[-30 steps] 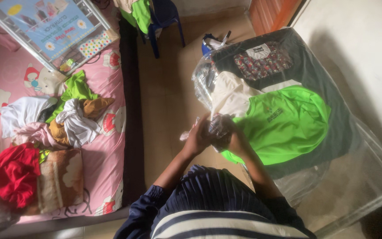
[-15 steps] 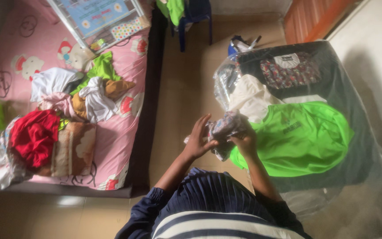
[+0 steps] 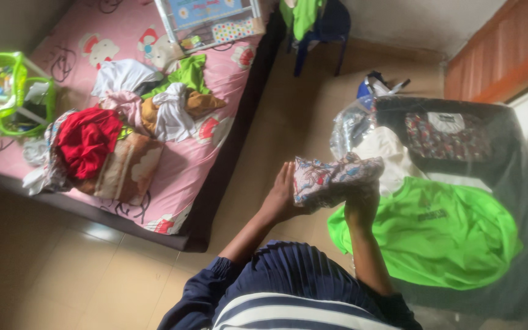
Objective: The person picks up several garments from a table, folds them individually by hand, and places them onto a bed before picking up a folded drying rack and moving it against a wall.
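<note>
Both of my hands hold a folded patterned cloth [image 3: 331, 178], pale with red and blue print, in front of my chest. My left hand [image 3: 280, 195] presses flat against its left end. My right hand [image 3: 362, 205] grips it from underneath at the right. Just beyond the cloth lies a bright green shirt [image 3: 441, 232] spread on a dark clear-plastic storage bag [image 3: 520, 177], beside a white garment [image 3: 386, 153] and a dark patterned shirt [image 3: 444, 134].
A bed with a pink cartoon-print sheet [image 3: 93, 43] stands at the left, carrying a heap of clothes [image 3: 154, 110], a red garment [image 3: 87, 140] and a framed board [image 3: 212, 18]. A green basket [image 3: 7, 91] sits at the far left. A blue chair [image 3: 325, 27] stands behind.
The view has swung to the right and closer. My hands have lifted the patterned cloth higher, and it now looks folded into a compact bundle.
</note>
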